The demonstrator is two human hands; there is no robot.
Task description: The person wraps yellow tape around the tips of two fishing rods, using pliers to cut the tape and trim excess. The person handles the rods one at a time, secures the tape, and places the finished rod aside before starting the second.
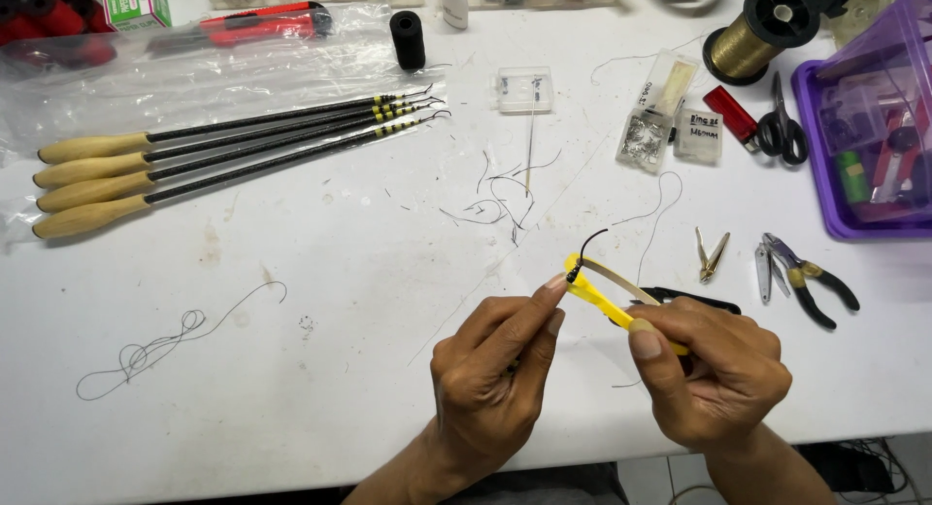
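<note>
Right now I am working over a white table (320,301), scuffed and faintly stained, its near edge running just under my wrists with a strip of tiled floor showing below at the right. Across the far left a clear plastic sheet (194,63) is lying, and four long rods with pale wooden handles (223,155) are resting side by side partly on it. At the right edge a purple plastic bin (825,175) is sitting, with a spool of gold thread (752,39) behind it and black scissors (782,126) just beside it. The widest open stretch of tabletop is lying to my left and in front, crossed only by a loose dark thread (165,350) and scattered thread clippings (500,199). Pliers with dark handles (806,282) and small tweezers (711,255) are lying near my right hand.

My right hand (718,369) is pinching the lower end of a yellow strip-like tool (597,296), thumb pressing on top. My left hand (490,369) is pinching at its upper tip, fingers pressed together, where a small dark hook (585,252) is curling upward. Both are hovering just above the table near its front edge.
</note>
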